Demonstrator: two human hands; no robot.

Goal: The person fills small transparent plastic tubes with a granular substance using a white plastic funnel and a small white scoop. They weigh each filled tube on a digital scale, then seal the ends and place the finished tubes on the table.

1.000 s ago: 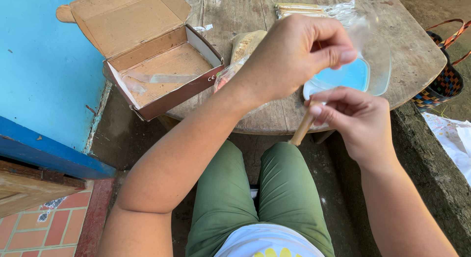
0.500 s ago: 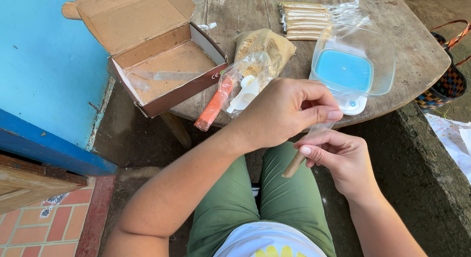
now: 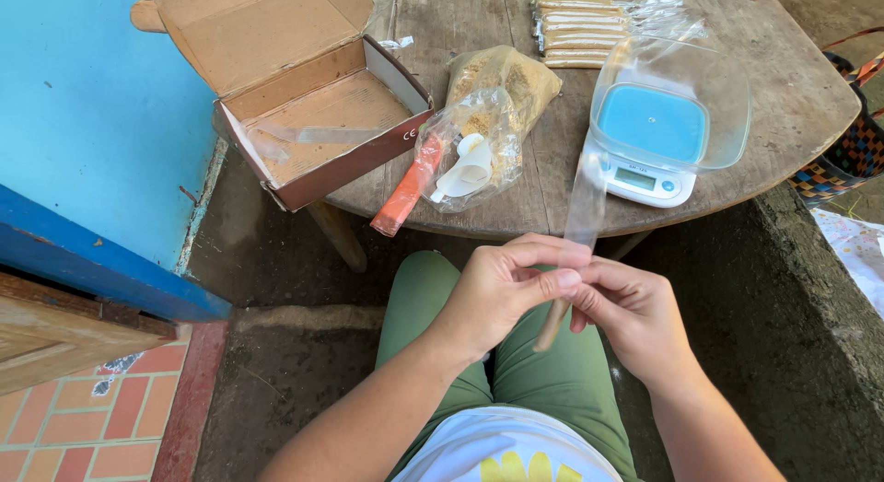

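Head view: looking down over lap, round wooden tabletop (image 3: 792, 104) ahead.
Left hand (image 3: 502, 293): fingers curled, thumb and forefinger pinching the narrow clear sleeve (image 3: 583, 201) at its lower part.
Right hand (image 3: 635, 312): fingers closed around the same sleeve from the other side, touching the left hand.
Sleeve: long thin plastic tube, tan fill at the bottom end below the hands, empty clear upper part rising in front of the scale; held above green trousers, off the tabletop.
Scale (image 3: 649, 146): small white kitchen scale, blue platform, clear bowl on top, near the tabletop's front edge.
Bags (image 3: 493, 114): clear bags of tan grain mid-tabletop, white scoop (image 3: 465, 174) inside the nearer one.
Orange packet (image 3: 405, 192): overhanging the front edge.
Box (image 3: 304, 95): open cardboard box, hanging partly off the left edge.
Filled sleeves (image 3: 575, 31): stack at the far side.
Left limit: blue wall (image 3: 92, 123).
Right limit: concrete ledge, woven basket (image 3: 847, 141) beside the tabletop.
Open room: gap between lap and tabletop edge.
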